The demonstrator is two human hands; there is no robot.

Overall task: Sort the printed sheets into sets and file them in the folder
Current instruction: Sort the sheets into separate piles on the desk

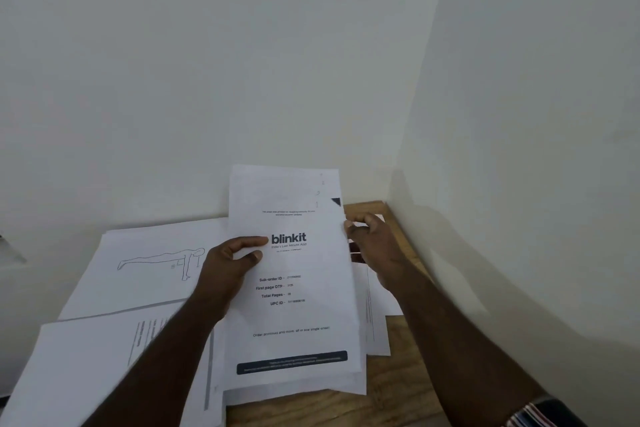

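While both hands steady it above the wooden counter [408, 350], the blinkit cover sheet [294, 288] tops a raised stack: left hand [228, 263] pinches its left edge, right hand [377, 246] curls behind the right, probably squaring pages before sorting.

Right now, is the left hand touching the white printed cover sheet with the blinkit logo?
Touching. The head view shows the left hand with its thumb curled over the cover sheet front.

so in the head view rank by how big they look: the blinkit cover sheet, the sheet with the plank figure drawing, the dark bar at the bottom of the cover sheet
1. blinkit cover sheet, though it is held nearest the camera
2. plank figure sheet, partly covered, so true size unsure
3. dark bar, clearly smallest
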